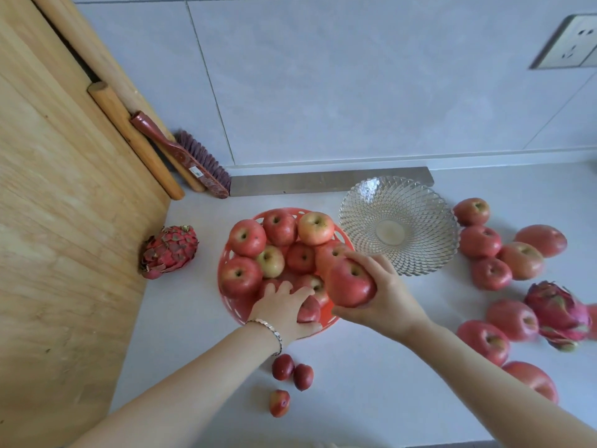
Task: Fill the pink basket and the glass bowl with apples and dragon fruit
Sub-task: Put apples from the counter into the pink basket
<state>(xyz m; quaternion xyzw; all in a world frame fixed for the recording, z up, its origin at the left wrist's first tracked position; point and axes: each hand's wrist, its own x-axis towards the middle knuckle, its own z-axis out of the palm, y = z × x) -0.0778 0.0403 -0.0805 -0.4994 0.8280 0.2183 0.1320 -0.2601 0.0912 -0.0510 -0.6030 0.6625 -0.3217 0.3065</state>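
Observation:
The pink basket (226, 303) sits mid-counter, piled with several red and yellowish apples (247, 242). My left hand (281, 313) reaches into its near side and grips a small red apple (309, 310) against the rim. My right hand (384, 292) holds a large red apple (350, 282) just above the basket's right edge. The glass bowl (399, 224) stands to the right behind the basket, with nothing in it. One dragon fruit (169, 250) lies left of the basket, another dragon fruit (557, 313) at the far right.
Several loose apples (491, 273) lie on the counter right of the bowl and along the right edge. Three small dark red fruits (292, 371) lie near my left forearm. A wooden board (58, 221) stands at the left, with rolling pins and a brush (193, 166) leaning behind it.

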